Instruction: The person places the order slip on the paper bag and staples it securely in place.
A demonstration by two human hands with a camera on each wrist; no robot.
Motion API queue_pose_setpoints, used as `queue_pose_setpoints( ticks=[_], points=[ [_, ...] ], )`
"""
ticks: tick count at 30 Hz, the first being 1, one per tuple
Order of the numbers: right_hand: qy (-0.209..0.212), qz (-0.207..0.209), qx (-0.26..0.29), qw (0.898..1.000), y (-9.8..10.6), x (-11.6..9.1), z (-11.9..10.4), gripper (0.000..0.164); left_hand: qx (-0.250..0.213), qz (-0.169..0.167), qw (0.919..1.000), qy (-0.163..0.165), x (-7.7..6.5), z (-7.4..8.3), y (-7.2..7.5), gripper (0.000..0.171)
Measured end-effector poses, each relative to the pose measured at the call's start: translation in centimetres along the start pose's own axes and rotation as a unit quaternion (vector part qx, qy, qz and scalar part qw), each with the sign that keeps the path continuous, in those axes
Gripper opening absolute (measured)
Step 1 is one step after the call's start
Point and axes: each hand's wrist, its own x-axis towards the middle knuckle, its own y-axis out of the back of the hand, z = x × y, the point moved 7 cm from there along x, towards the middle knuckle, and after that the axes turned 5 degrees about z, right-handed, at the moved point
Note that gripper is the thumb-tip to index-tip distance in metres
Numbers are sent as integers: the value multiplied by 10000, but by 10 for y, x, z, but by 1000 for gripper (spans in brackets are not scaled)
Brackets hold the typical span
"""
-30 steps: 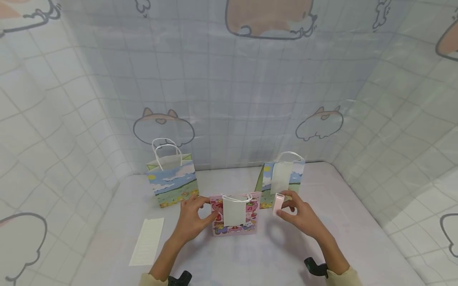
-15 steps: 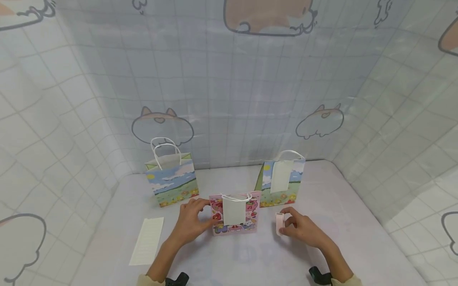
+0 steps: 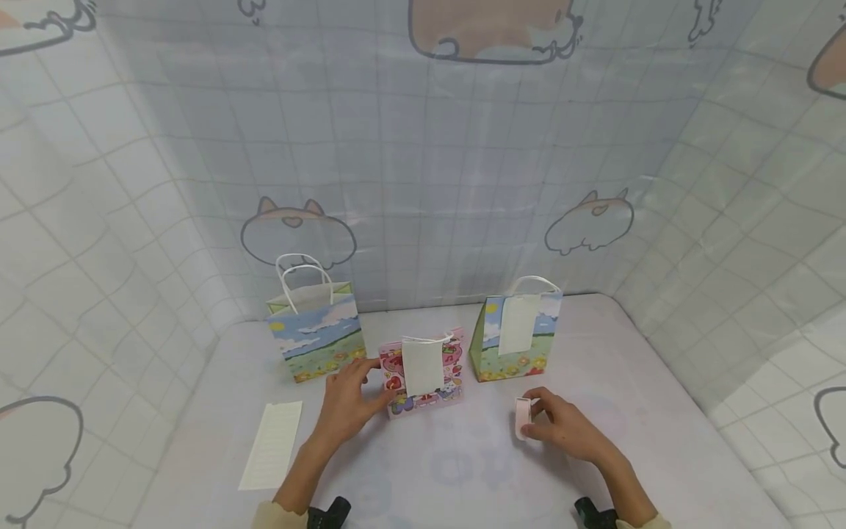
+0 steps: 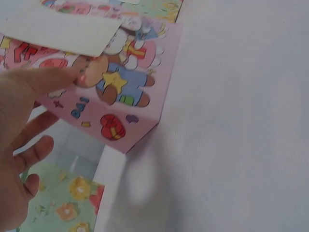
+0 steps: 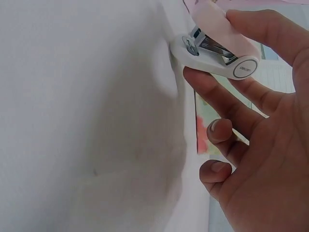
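Note:
A pink paper gift bag (image 3: 453, 371) with cartoon prints stands slightly turned at mid-table, a blank white sheet (image 3: 423, 367) hanging over its front under the white handle. My left hand (image 3: 346, 404) pinches its left side, thumb on the printed front; the left wrist view shows that thumb (image 4: 53, 79) against the bag. To the right, my right hand (image 3: 565, 427) holds a small pink and white stapler (image 5: 227, 43) between thumb and fingers, just above or at the table; I cannot tell which. The stapler's mouth stands apart, with no paper in it.
Behind on the left stands a landscape-print gift bag (image 3: 319, 330) with upright handles. A matching bag (image 3: 492, 360) at back right carries a white sheet (image 3: 518, 325). A strip of white paper (image 3: 272, 444) lies at front left. Patterned sheeting (image 3: 429, 184) surrounds the table.
The right hand has lowered the stapler from beside the right bag toward the table. The left hand has shifted the pink bag back and slightly left, turning it.

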Motion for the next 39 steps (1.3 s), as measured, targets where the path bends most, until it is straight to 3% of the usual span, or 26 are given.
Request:
queue_pose_setpoints(
  ticks=[14, 22, 31, 39],
  points=[
    [78, 502, -503, 9974, 10, -2, 12, 62, 80, 591, 9968, 529, 34, -10, -17, 58],
    [-90, 612, -788, 9950, 13, -4, 15, 64, -32, 1046, 9931, 531, 53, -11, -27, 59],
    [-172, 704, -975, 9926, 12, -4, 20, 65, -157, 986, 9913, 853, 68, -12, -46, 60],
    [-171, 744, -799, 9939, 13, -5, 19, 61, -199, 1095, 9885, 1023, 75, -9, -52, 59]
  ],
)
